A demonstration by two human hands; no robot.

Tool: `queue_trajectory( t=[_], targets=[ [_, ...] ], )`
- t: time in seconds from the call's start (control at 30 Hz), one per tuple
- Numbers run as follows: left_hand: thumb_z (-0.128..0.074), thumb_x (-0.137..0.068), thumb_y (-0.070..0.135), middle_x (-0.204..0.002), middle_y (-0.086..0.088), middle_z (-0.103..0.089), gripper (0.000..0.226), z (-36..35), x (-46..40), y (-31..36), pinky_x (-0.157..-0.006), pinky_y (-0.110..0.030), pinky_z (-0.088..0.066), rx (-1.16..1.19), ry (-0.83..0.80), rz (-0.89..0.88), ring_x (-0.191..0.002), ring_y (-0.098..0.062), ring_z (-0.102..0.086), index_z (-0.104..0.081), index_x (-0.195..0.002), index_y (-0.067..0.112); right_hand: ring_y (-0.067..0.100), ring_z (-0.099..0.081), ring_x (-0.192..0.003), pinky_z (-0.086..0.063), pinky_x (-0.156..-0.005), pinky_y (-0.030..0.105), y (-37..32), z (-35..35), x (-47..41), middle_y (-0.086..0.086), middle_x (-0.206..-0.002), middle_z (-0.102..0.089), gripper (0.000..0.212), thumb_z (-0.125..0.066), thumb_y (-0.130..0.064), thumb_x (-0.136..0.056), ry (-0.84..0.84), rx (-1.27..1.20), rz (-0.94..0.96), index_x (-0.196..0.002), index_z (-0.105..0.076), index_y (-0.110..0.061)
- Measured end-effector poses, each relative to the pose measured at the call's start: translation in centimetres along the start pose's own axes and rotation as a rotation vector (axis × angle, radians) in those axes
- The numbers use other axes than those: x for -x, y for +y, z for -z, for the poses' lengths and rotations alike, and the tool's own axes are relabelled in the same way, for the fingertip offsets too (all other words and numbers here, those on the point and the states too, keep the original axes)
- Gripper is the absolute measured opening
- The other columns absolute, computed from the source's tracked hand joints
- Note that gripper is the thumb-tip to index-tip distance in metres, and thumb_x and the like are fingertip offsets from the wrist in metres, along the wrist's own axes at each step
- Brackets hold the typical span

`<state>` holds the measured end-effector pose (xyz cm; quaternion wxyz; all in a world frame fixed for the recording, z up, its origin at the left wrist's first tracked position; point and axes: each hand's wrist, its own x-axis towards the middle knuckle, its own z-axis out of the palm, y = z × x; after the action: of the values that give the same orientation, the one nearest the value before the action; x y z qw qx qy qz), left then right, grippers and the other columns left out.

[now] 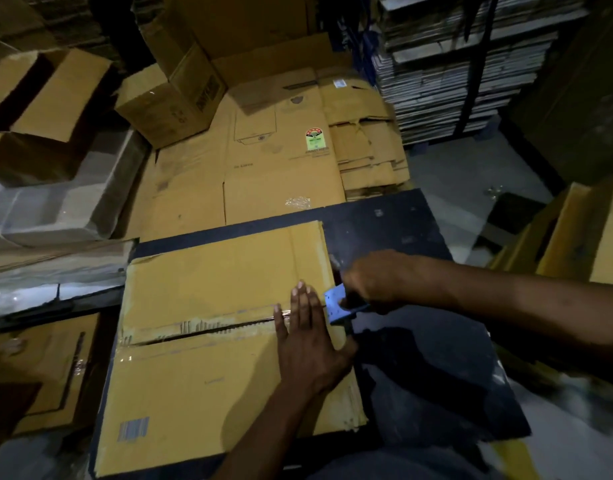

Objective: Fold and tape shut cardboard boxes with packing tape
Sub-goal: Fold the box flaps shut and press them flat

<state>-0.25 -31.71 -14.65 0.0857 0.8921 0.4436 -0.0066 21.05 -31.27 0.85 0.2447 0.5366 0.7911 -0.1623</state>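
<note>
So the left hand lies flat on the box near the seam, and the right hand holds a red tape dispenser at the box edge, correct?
Not quite: the head view shows the dispenser is blue, not red. The rest holds: the left hand lies flat on the box near the seam, and the right hand holds it at the edge.

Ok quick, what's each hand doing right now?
Left hand: open, fingers flat, pressing the box at its seam.
Right hand: gripping the blue tape dispenser at the box's right edge.

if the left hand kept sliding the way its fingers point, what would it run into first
Probably nothing solid at first: the left hand lies flat on the box, fingers pointing away over its top. Past the far edge comes the dark table.
</note>
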Motion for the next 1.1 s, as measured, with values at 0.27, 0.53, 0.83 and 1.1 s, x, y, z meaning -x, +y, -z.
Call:
queue_trajectory(
  t=[0.27, 0.53, 0.83, 1.1],
  targets=[
    [-0.018, -0.102, 0.083, -0.181, -0.009, 0.021, 0.107, -0.5, -0.2, -0.3, -0.134, -0.063, 0.001, -0.027, -0.027, -0.02, -0.168, -0.024, 0.019, 0.011, -0.173, 0.008, 0.029, -0.068, -0.095, -0.05, -0.06, 0.034, 2.2, -2.0, 2.9, 0.002, -0.11, -0.069, 0.027, -0.063, -0.033, -0.102, 0.036, 0.005, 0.018, -0.128, -0.07, -0.03],
    [-0.032, -0.099, 0.079, -0.181, -0.01, 0.021, 0.111, -0.1, -0.4, -0.4, -0.133, -0.066, -0.001, -0.026, -0.012, -0.053, -0.168, -0.027, 0.02, 0.012, -0.173, 0.009, 0.028, -0.071, -0.095, -0.057, -0.071, 0.034, 4.4, -6.1, 5.1, -0.001, -0.107, -0.07, 0.024, -0.062, -0.05, -0.102, 0.084, -0.109, -0.152, -0.115, -0.068, -0.03],
    [-0.038, -0.105, 0.074, -0.184, -0.003, 0.013, 0.1, -0.1, 0.4, -1.5, -0.134, -0.063, -0.011, -0.023, 0.007, -0.244, -0.17, -0.023, 0.01, 0.003, -0.175, 0.016, 0.022, -0.067, -0.089, -0.058, -0.079, 0.037, 0.7, -7.3, -1.1, 0.0, -0.104, -0.065, 0.018, -0.071, -0.033, -0.101, 0.055, -0.245, -0.212, -0.11, -0.067, -0.018],
    [-0.03, -0.105, 0.072, -0.184, -0.003, 0.013, 0.097, -0.4, 0.4, -1.5, -0.135, -0.061, -0.009, -0.046, -0.023, -0.233, -0.17, -0.022, 0.012, 0.005, -0.175, 0.015, 0.03, -0.071, -0.101, -0.053, -0.076, 0.039, -1.8, -10.5, -5.1, -0.002, -0.112, -0.072, 0.014, -0.078, -0.033, -0.093, -0.017, 0.014, -0.215, -0.101, -0.07, -0.025]
  ],
)
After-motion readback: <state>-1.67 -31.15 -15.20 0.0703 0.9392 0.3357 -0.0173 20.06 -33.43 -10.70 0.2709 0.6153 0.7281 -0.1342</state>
